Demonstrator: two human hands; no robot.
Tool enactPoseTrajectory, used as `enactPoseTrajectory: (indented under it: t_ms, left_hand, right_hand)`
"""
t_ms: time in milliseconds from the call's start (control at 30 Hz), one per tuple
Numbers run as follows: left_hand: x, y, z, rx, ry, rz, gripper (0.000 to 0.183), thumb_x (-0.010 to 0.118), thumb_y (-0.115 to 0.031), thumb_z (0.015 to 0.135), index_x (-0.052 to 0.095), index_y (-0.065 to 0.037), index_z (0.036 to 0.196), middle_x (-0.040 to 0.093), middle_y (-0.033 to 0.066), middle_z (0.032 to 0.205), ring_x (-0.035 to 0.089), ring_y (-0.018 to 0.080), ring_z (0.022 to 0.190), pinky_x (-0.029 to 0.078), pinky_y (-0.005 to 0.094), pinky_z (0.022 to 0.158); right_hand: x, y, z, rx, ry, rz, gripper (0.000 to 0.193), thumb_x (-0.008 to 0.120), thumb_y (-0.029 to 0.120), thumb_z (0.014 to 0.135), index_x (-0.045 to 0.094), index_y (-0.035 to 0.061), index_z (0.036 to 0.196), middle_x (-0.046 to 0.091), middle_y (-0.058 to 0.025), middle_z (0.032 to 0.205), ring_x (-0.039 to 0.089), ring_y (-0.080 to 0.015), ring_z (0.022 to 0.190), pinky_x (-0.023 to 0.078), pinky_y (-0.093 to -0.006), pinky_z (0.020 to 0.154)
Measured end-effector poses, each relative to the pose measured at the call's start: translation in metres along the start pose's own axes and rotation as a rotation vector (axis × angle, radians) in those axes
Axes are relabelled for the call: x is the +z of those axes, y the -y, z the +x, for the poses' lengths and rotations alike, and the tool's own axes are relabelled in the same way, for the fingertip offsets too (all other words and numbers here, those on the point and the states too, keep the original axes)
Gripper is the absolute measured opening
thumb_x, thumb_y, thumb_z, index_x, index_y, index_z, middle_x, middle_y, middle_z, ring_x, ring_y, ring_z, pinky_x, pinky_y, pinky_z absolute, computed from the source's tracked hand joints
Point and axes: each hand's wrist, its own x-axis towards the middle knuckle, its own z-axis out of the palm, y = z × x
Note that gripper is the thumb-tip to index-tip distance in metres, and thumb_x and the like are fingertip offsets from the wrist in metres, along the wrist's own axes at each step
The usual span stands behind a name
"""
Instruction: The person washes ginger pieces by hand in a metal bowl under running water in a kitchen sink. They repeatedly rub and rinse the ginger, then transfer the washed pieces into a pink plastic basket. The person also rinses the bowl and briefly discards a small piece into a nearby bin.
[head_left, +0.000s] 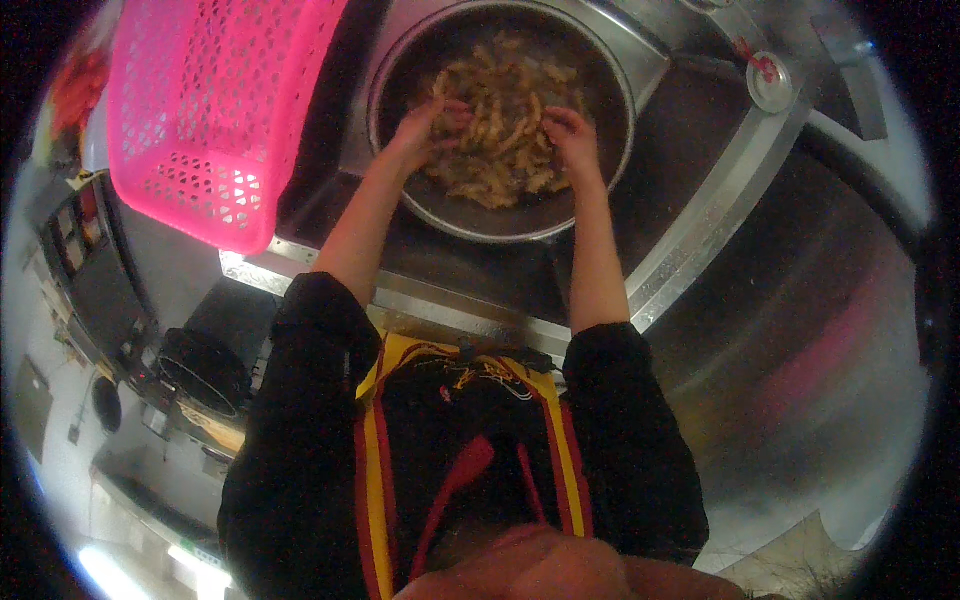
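Observation:
A wide round metal basin [422,212] stands in front of me, with a heap of pale brown, knobbly pieces [500,130] in it that look like chicken feet. Over the heap's left side reaches my left hand [430,130], its fingers spread and curved among the pieces. Opposite it, my right hand [573,142] touches the right edge of the heap, with bent fingers slightly apart. I cannot see a piece clearly gripped in either hand. Some fingertips are hidden among the pieces, and the picture is grainy there.
A large pink perforated plastic basket [200,120] stands left of the basin. Metal sink edging [700,235] curves along the right, with a small round metal container [770,85] holding something red at its far end. A dark wok-like pan [205,370] lies at lower left.

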Motion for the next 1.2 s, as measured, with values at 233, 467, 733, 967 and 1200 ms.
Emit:
enactPoseTrajectory:
  t_ms: [233,467,733,967,1200]
  left_hand:
    - [0.004,-0.011,-0.001,-0.172,0.064,-0.196,0.048,0.039,-0.049,0.09,0.053,-0.012,0.117,0.056,0.0044,0.113,0.047,0.0171,0.107,0.038,0.04,0.088]
    - [0.02,-0.027,-0.018,-0.079,0.083,-0.105,0.058,0.042,-0.054,0.087,0.044,-0.014,0.129,0.051,0.0029,0.121,0.039,0.0174,0.116,0.035,0.0397,0.092]
    - [0.025,-0.024,-0.024,-0.004,-0.036,0.302,0.038,0.059,-0.036,0.083,0.059,-0.009,0.11,0.061,0.0033,0.1,0.056,0.0153,0.088,0.046,0.0314,0.074]
    - [0.026,0.0,-0.032,0.02,-0.119,0.877,0.034,0.059,-0.037,0.081,0.065,-0.006,0.092,0.064,0.0113,0.093,0.061,0.024,0.082,0.048,0.0363,0.075]
    - [0.035,0.018,-0.039,0.132,-0.265,0.668,0.024,0.065,-0.022,0.077,0.06,0.001,0.083,0.062,0.0103,0.07,0.059,0.0154,0.056,0.047,0.0276,0.05]
  right_hand:
    - [0.001,-0.018,0.01,-0.319,-0.261,-0.562,0.018,0.066,0.01,0.077,0.064,0.0047,0.095,0.064,-0.003,0.089,0.058,-0.0125,0.077,0.046,-0.0255,0.07]
    - [0.052,0.009,-0.014,-0.074,0.113,-0.07,0.019,0.062,0.021,0.083,0.063,0.004,0.093,0.061,-0.0021,0.079,0.056,-0.0092,0.069,0.044,-0.0243,0.059]
    - [0.084,-0.014,-0.025,-0.041,0.269,-0.015,0.018,0.059,0.02,0.083,0.06,0.0038,0.09,0.058,-0.001,0.069,0.052,-0.0076,0.056,0.041,-0.0224,0.05]
    - [0.08,-0.075,-0.047,-0.123,0.257,-0.052,0.013,0.058,0.017,0.084,0.058,0.0043,0.085,0.052,0.002,0.062,0.045,-0.0055,0.05,0.034,-0.0216,0.043]
    - [0.093,-0.05,-0.076,0.135,0.128,0.347,0.011,0.058,0.016,0.084,0.059,0.0048,0.085,0.052,0.0012,0.062,0.043,-0.0068,0.048,0.033,-0.0217,0.042]
